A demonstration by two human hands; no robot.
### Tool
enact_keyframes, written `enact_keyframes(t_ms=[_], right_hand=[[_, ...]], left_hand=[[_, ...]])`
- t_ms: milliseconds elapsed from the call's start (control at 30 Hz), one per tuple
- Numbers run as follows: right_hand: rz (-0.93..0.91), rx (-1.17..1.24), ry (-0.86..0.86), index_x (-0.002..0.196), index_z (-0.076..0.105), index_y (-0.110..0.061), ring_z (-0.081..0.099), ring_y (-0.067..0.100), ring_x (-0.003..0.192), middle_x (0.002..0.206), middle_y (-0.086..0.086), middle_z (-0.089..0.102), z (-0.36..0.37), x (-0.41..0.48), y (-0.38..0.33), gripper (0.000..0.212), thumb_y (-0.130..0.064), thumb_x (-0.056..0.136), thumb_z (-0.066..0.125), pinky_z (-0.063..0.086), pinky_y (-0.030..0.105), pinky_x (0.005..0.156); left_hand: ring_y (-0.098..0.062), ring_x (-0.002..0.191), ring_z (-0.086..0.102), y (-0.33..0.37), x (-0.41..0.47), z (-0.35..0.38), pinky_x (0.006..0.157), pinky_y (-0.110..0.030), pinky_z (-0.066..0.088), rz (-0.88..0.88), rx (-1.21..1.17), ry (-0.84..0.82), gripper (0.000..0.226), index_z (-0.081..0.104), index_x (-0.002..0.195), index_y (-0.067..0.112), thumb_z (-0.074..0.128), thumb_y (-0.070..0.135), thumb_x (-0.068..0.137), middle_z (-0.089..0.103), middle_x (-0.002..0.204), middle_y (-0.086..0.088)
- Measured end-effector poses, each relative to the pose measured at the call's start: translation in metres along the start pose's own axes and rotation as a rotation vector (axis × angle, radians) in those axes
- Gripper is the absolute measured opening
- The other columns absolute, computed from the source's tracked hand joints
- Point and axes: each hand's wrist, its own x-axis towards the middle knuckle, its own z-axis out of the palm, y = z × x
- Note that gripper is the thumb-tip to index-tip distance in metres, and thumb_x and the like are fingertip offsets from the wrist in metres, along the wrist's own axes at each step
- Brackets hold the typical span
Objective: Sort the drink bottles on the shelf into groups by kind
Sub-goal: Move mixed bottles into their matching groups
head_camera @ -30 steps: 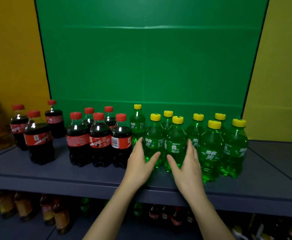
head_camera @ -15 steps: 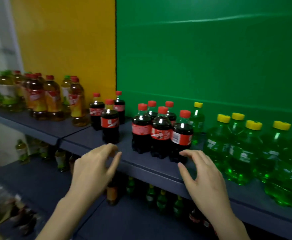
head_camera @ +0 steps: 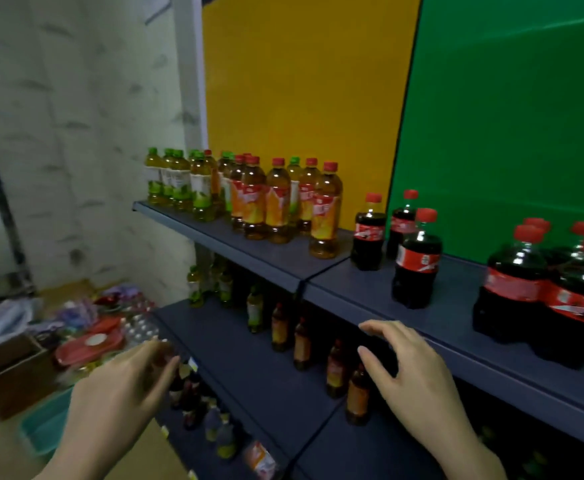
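Note:
On the dark blue top shelf [head_camera: 359, 289] stand green-capped tea bottles [head_camera: 179, 181] at the far left, then red-capped amber tea bottles [head_camera: 280, 202]. Three cola bottles [head_camera: 417, 261] stand apart in the middle, and a tight cluster of cola bottles [head_camera: 540, 289] sits at the right edge. My left hand [head_camera: 120, 396] hovers low in front of the lower shelves, fingers loosely curled, holding nothing. My right hand [head_camera: 408, 375] floats just below the top shelf's front edge, fingers spread, empty.
Lower shelves [head_camera: 249, 362] hold more small amber and green bottles. Cardboard boxes [head_camera: 9, 372] and packaged goods [head_camera: 89, 344] lie on the floor at the left, beside a white brick wall [head_camera: 75, 133]. Yellow and green panels back the shelving.
The view has swung left, away from the green soda bottles, bringing the tea bottles into sight. Both hands have left the bottles and dropped below the shelf edge.

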Motion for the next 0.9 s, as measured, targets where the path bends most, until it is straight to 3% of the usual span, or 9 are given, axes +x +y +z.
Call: enact_keyframes(t_ms=[133,233,367,600,700,900], right_hand=[[0.01,0.034,0.013,0.117,0.049,-0.04,0.042,-0.008,0.103,0.109,-0.03,0.047,0.047,0.027,-0.038,0.027,-0.04,0.09,0.051,0.038,0.015,0.085],[0.035,0.048,0.037,0.116,0.05,-0.038,0.046,-0.004,0.107,0.108,-0.028,0.048,0.071,0.05,-0.058,0.027,-0.038,0.089,0.052,0.039,0.017,0.086],[0.053,0.067,0.076,0.114,0.052,-0.039,0.048,-0.004,0.106,0.108,-0.028,0.051,0.09,0.079,-0.078,0.026,-0.037,0.088,0.054,0.042,0.021,0.087],[0.081,0.077,0.07,0.106,0.049,-0.046,0.051,-0.005,0.104,0.105,-0.032,0.052,0.13,0.126,-0.087,0.022,-0.038,0.087,0.055,0.045,0.021,0.087],[0.088,0.08,0.095,0.104,0.049,-0.047,0.052,-0.006,0.104,0.104,-0.034,0.052,0.147,0.154,-0.084,0.022,-0.037,0.085,0.057,0.045,0.022,0.087],[0.071,0.11,0.213,0.101,0.051,-0.046,0.052,-0.01,0.098,0.104,-0.035,0.051,0.166,0.231,-0.079,0.023,-0.032,0.084,0.06,0.041,0.013,0.076]], left_hand=[[-0.002,0.046,0.058,-0.062,0.021,0.001,0.032,-0.009,0.03,0.064,-0.008,-0.01,0.009,0.062,0.075,0.03,0.069,0.036,0.072,0.061,0.057,0.013],[0.0,0.051,0.058,-0.099,0.042,0.008,0.035,-0.015,0.041,0.079,-0.031,-0.05,0.013,0.059,0.076,0.035,0.058,0.047,0.082,0.061,0.061,0.014],[-0.002,0.056,0.06,-0.125,0.071,0.023,0.039,-0.02,0.047,0.09,-0.095,-0.07,0.019,0.061,0.08,0.035,0.05,0.05,0.077,0.061,0.066,0.016],[0.009,0.05,0.052,-0.152,0.115,0.073,0.038,-0.013,0.045,0.064,-0.198,-0.105,0.028,0.059,0.078,0.042,0.037,0.058,0.076,0.06,0.065,0.025],[0.008,0.072,0.054,-0.165,0.144,0.098,0.043,-0.009,0.043,0.073,-0.22,-0.098,0.027,0.058,0.076,0.043,0.037,0.06,0.076,0.057,0.063,0.03],[0.004,0.056,0.056,-0.175,0.239,0.137,0.046,-0.014,0.044,0.148,-0.238,-0.049,0.034,0.06,0.08,0.037,0.035,0.06,0.08,0.061,0.066,0.019]])
